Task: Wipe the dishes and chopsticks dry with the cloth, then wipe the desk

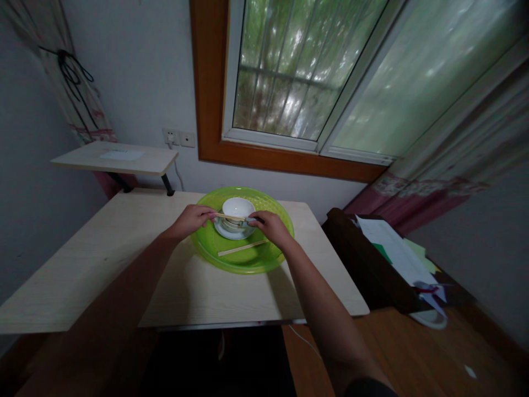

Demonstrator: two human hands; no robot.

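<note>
A large green plastic tray (257,263) rests on the pale wooden table. On it are stacked white bowls (238,206) over a white plate (233,235). Across the front of the bowls, a pair of chopsticks (231,217) is held level between both hands. My left hand (194,220) pinches their left end; my right hand (270,225) closes round their darker right end, its fingertips partly hiding it. Another pair of light chopsticks (242,248) lies on the tray in front of the plate.
A small raised shelf (119,156) stands on the table (136,231) at the back left. The wall and window (289,71) are behind. To the right, a dark brown cabinet (363,264) carries papers (397,248).
</note>
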